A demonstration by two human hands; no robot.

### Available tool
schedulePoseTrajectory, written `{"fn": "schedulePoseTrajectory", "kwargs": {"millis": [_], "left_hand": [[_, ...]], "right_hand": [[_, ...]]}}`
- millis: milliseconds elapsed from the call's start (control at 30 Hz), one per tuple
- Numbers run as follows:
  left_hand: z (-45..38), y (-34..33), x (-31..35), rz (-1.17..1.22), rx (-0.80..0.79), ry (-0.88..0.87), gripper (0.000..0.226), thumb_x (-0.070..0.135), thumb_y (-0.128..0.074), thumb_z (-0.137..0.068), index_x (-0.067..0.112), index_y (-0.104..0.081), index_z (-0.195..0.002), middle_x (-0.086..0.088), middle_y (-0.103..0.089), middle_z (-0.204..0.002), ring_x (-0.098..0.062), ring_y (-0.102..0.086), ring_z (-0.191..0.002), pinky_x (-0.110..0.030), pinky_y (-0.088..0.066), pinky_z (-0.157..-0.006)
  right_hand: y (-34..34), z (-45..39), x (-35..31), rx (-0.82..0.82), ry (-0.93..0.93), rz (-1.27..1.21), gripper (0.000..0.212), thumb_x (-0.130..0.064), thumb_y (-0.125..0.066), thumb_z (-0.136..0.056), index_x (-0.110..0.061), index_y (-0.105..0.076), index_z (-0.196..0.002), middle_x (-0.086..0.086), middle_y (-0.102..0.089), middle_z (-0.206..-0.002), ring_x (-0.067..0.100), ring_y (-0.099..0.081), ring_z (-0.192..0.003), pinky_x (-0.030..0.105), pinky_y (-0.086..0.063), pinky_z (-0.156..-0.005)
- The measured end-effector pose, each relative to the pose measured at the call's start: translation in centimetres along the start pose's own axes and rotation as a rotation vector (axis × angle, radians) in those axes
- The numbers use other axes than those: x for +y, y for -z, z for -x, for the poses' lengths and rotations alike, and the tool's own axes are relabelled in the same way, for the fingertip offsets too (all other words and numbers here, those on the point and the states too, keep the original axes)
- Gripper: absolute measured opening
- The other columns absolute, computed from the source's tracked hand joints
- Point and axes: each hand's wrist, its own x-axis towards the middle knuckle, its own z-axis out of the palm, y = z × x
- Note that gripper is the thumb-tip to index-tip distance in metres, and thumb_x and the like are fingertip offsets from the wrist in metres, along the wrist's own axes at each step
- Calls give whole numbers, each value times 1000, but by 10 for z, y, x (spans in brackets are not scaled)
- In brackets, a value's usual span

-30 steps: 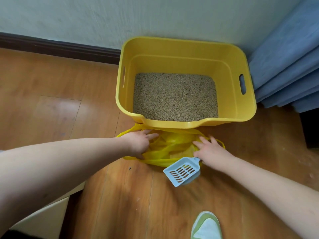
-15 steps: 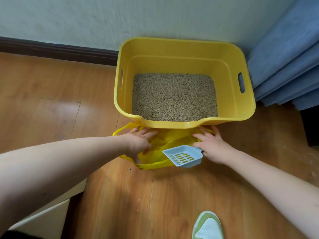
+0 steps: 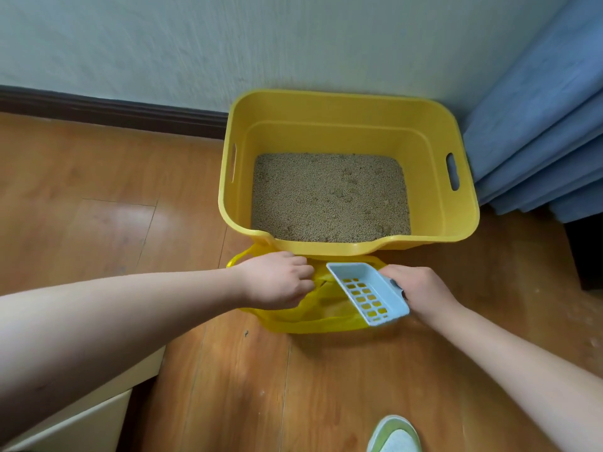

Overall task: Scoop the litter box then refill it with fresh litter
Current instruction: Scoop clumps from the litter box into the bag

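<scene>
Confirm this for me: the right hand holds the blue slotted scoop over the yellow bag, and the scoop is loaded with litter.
One thing is wrong: the scoop is empty. In the head view the yellow bag shows straight through its slots, and the litter all lies in the yellow litter box. The rest stands: the right hand holds the blue slotted scoop over the bag.

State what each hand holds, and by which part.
Right hand: the pale blue slotted plastic scoop, by its handle end. Left hand: the yellow plastic bag, gripped at its upper edge.
</scene>
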Motion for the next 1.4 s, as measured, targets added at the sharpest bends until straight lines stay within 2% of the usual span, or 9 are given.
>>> {"fn": "schedulePoseTrajectory", "kwargs": {"millis": [167,333,433,500,600,700,900,1133,1400], "left_hand": [[-18,38,-20,-114,255,90,18,26,-51,-91,16,-58,-78,-3,-55,-75,-26,-51,-70,-35,-34,-61],[-16,64,-63,-211,280,447,25,33,-44,-92,14,-61,-92,-7,-64,-96,-30,-61,-95,-41,-44,-80],[2,60,-87,-82,181,825,52,49,-32,-93,14,-60,-120,-12,-58,-132,-31,-48,-129,-45,-35,-107],[13,53,-91,-11,102,934,67,56,-20,-93,15,-54,-133,-12,-47,-146,-29,-33,-141,-45,-20,-118],[12,49,-88,2,84,916,73,61,-10,-91,22,-48,-139,-7,-36,-155,-24,-20,-148,-43,-9,-122],[10,49,-86,-4,72,871,72,62,-10,-91,25,-46,-142,-3,-32,-158,-20,-15,-150,-41,-5,-122],[11,50,-83,-37,42,860,71,63,-12,-91,27,-49,-139,-3,-35,-156,-20,-18,-149,-45,-9,-121],[11,46,-84,-66,51,848,63,60,-21,-93,26,-53,-135,-3,-43,-151,-22,-26,-146,-46,-15,-120],[10,44,-85,-52,81,834,62,59,-22,-94,28,-48,-141,-2,-44,-151,-22,-28,-146,-43,-19,-119]], "right_hand": [[33,-19,-23,84,-121,-88,28,-11,-64,-69,-34,-54,-81,-18,-51,-62,-3,-44,-60,11,-31,-54],[110,-53,-8,16,-389,64,14,-37,-64,-85,-40,-54,-94,-4,-61,-78,21,-57,-70,34,-46,-60],[141,-61,5,-63,-543,199,59,-80,-39,-73,-39,-54,-113,-3,-63,-93,21,-59,-84,39,-52,-73],[149,-65,15,-117,-630,229,71,-74,-24,-84,-28,-54,-128,7,-64,-112,27,-59,-101,41,-50,-85],[146,-75,20,-256,-760,387,42,-33,-26,-105,-16,-46,-138,9,-60,-107,26,-58,-100,37,-50,-84],[130,-92,13,-471,-810,546,43,-37,-34,-103,-5,-58,-117,7,-52,-81,25,-57,-83,36,-51,-76],[113,-111,2,-643,-883,776,24,-26,-52,-96,-14,-59,-115,3,-50,-93,24,-51,-84,33,-38,-57],[94,-121,11,-644,-887,631,29,-39,-51,-95,-12,-56,-102,7,-54,-90,29,-54,-93,37,-48,-86],[77,-103,21,-502,-863,453,36,-34,-45,-100,-2,-59,-108,7,-50,-78,28,-52,-83,32,-41,-69]]}}
